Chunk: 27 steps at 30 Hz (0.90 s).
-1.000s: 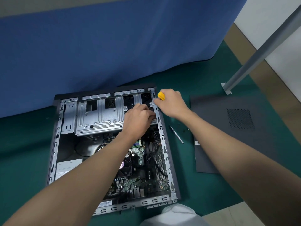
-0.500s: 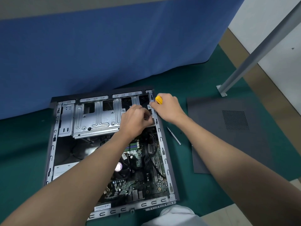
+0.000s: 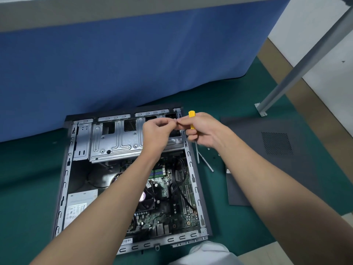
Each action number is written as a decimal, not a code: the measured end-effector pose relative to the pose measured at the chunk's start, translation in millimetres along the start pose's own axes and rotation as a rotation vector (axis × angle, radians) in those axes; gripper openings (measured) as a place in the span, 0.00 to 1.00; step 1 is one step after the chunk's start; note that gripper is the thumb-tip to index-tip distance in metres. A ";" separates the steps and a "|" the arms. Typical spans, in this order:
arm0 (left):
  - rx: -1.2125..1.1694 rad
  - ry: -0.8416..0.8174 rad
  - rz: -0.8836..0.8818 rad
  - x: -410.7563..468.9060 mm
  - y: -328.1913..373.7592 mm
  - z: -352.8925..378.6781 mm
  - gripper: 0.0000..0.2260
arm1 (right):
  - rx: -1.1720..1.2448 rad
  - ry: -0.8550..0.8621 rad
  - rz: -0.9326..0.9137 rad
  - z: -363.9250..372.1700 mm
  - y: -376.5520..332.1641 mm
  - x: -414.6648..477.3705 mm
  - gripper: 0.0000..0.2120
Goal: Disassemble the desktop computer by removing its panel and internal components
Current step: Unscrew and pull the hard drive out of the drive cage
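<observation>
Meeting over case [image 3: 65, 180], 12 o'clock: left hand [image 3: 155, 131] pinched, contents unseen; right hand [image 3: 206, 131] gripping screwdriver [image 3: 191, 114]. Advised: keep any screw off motherboard [image 3: 172, 213].

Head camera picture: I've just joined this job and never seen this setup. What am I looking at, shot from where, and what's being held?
No machine here: a person works bare-handed, and the one camera sits on their head, looking down. The left hand and right hand meet fingertip to fingertip above the open computer case, which lies on a green mat. The right hand grips a yellow-handled screwdriver. Whether a screw sits between the fingertips is too small to tell. The removed side panel lies right of the case.
</observation>
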State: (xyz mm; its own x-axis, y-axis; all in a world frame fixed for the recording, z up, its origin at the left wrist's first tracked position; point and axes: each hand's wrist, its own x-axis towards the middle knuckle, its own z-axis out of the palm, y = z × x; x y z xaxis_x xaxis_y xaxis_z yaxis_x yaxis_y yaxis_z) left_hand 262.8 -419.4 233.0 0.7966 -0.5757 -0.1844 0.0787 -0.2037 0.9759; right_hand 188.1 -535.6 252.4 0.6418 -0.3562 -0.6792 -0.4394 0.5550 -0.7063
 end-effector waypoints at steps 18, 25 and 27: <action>1.143 0.073 0.140 9.4 -57.0 -59.9 0.26 | -1.378 0.374 0.028 -61.4 63.7 59.8 0.09; 1.214 -0.013 0.088 15.2 -75.7 -85.3 0.31 | -1.640 0.286 0.055 -57.8 96.9 93.0 0.18; 1.204 -0.007 0.087 16.7 -77.3 -84.8 0.31 | -1.641 0.305 0.056 -58.3 96.8 98.3 0.17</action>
State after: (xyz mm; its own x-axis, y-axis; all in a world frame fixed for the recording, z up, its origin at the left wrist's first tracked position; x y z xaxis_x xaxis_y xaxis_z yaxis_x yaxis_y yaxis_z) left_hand 320.8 -346.2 164.4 0.7679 -0.6277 -0.1280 -0.5871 -0.7695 0.2513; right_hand 172.0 -560.6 105.7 0.5522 -0.5977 -0.5813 -0.7309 -0.6824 0.0073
